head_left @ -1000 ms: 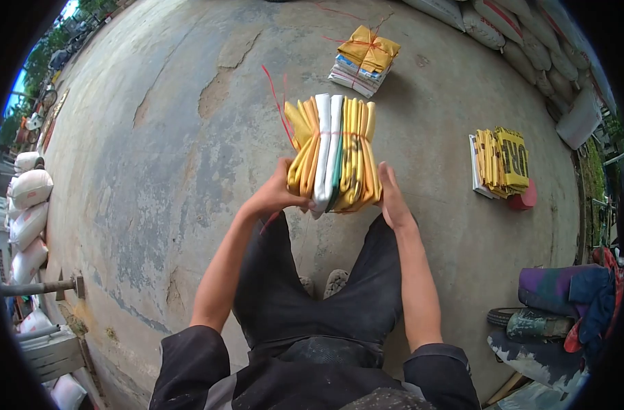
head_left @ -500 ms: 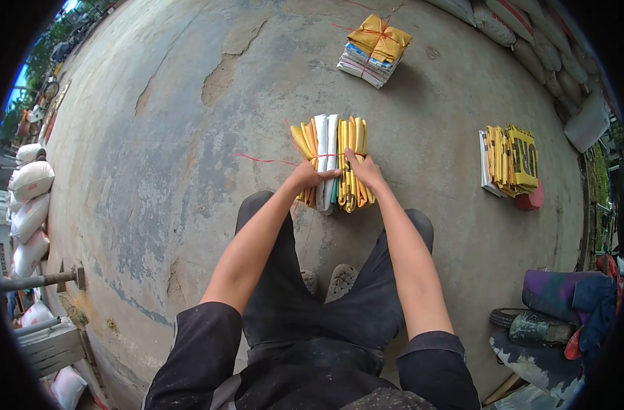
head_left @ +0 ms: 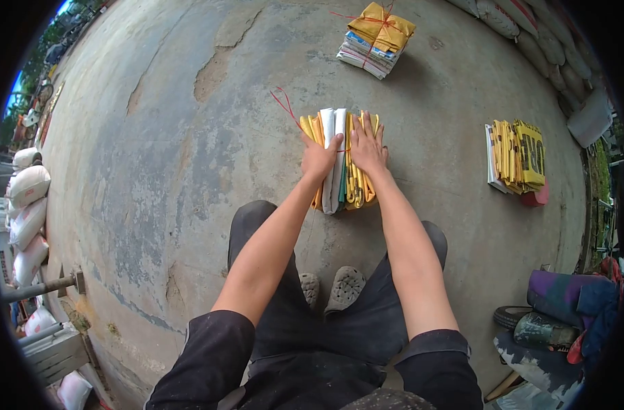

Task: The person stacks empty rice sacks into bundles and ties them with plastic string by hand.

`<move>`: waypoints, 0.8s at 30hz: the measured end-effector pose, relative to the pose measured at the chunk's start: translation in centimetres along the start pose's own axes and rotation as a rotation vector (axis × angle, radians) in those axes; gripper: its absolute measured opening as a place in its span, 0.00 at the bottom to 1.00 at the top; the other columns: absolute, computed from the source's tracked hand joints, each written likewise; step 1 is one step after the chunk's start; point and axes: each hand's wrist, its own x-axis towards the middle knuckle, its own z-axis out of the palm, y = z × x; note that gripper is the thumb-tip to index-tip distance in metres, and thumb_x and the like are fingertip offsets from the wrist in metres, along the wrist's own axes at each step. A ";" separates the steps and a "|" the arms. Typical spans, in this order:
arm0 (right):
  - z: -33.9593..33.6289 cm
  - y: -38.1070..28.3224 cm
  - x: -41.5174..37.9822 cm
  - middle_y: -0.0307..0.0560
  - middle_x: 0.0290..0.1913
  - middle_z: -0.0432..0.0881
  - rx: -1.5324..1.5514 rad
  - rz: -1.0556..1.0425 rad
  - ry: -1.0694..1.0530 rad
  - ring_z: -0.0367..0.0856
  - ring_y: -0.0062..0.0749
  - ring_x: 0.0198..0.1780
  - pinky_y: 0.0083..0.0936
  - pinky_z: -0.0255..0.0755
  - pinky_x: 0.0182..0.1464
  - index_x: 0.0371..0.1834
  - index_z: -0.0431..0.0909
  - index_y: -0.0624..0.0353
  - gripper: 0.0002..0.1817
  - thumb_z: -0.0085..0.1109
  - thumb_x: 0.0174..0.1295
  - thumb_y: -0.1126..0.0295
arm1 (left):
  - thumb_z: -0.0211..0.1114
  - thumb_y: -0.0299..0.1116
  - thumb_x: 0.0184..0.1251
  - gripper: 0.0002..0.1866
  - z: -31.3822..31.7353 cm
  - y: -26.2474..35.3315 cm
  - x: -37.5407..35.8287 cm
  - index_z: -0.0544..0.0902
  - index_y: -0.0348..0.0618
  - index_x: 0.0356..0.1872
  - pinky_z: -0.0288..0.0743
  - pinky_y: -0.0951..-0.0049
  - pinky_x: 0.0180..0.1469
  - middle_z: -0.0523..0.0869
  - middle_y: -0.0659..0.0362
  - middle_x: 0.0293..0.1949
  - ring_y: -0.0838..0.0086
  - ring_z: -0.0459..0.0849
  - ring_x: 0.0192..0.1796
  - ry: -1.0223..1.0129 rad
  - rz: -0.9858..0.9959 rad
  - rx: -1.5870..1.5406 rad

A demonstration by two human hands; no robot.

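Observation:
A bundle of folded sacks (head_left: 330, 184), yellow, orange, white and a little green, stands on the concrete between my knees with the folds side by side. Red string (head_left: 282, 102) crosses its middle, and a loose length sticks out at the upper left. My left hand (head_left: 317, 158) grips the bundle's left part, its thumb pointing toward the white folds and its other fingers partly hidden. Over the yellow folds on the right, my right hand (head_left: 369, 147) lies with fingers stretched out and slightly spread, touching the bundle.
A tied bundle (head_left: 375, 44) with a yellow top sits ahead. To the right, a stack of yellow folded sacks (head_left: 518, 157) rests by a red object (head_left: 535, 196). Filled sacks (head_left: 30, 184) line the left; more are piled at upper right. Assorted items (head_left: 544, 328) lie lower right.
Both hands have shifted upward on the bundle. My right hand has gone from thumb at the string to fingers laid flat. The loose string end now points up rather than left.

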 end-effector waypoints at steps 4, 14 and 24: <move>-1.8 -1.1 -0.2 0.37 0.83 0.34 -0.046 0.039 -0.126 0.36 0.66 0.80 0.73 0.54 0.69 0.81 0.47 0.33 0.31 0.33 0.75 0.48 | 0.63 0.69 0.55 0.61 0.2 0.6 -0.5 0.42 0.35 0.75 0.70 0.49 0.63 0.72 0.34 0.64 0.40 0.77 0.62 0.031 -0.042 0.075; 0.5 0.8 -2.0 0.56 0.81 0.41 0.249 -0.005 0.213 0.55 0.68 0.75 0.52 0.63 0.70 0.79 0.50 0.51 0.44 0.51 0.65 0.40 | 0.63 0.66 0.57 0.55 1.4 1.7 0.3 0.51 0.35 0.73 0.72 0.51 0.61 0.78 0.38 0.60 0.44 0.80 0.59 0.055 -0.042 0.237; -2.6 0.7 -3.0 0.68 0.64 0.73 0.977 0.344 -0.247 0.70 0.50 0.69 0.34 0.64 0.68 0.69 0.64 0.75 0.64 0.39 0.54 0.17 | 0.53 0.53 0.70 0.31 -1.9 1.2 -2.7 0.67 0.40 0.64 0.73 0.47 0.54 0.84 0.35 0.46 0.37 0.81 0.51 0.063 0.322 -0.040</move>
